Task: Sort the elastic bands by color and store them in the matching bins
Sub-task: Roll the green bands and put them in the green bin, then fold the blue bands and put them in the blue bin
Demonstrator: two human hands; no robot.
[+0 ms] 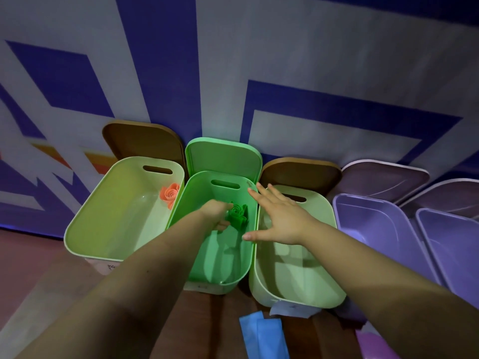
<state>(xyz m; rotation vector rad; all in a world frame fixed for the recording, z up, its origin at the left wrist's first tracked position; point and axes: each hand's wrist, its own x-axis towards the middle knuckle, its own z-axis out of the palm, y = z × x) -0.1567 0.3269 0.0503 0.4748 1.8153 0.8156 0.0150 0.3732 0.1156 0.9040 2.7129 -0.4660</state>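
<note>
A rolled green elastic band (pixel 238 213) sits inside the bright green bin (pixel 207 260), near its far end. My left hand (pixel 214 213) reaches down into that bin and holds the band, fingers curled at its left side. Spread flat with straight fingers, my right hand (pixel 277 216) hovers over the green bin's right rim and the pale green bin (pixel 298 281) beside it. A rolled orange band (pixel 169 195) lies in the pale yellow-green bin (pixel 103 224) on the left. A flat blue band (pixel 261 338) lies on the floor in front.
Two purple bins (pixel 375 229) (pixel 451 244) stand at the right. Lids lean on the patterned wall behind each bin: brown (pixel 142 141), green (pixel 223 156), brown (pixel 300 172), purple (pixel 383 180). A pink-purple band (pixel 373 345) lies at the bottom right. The floor is reddish-brown.
</note>
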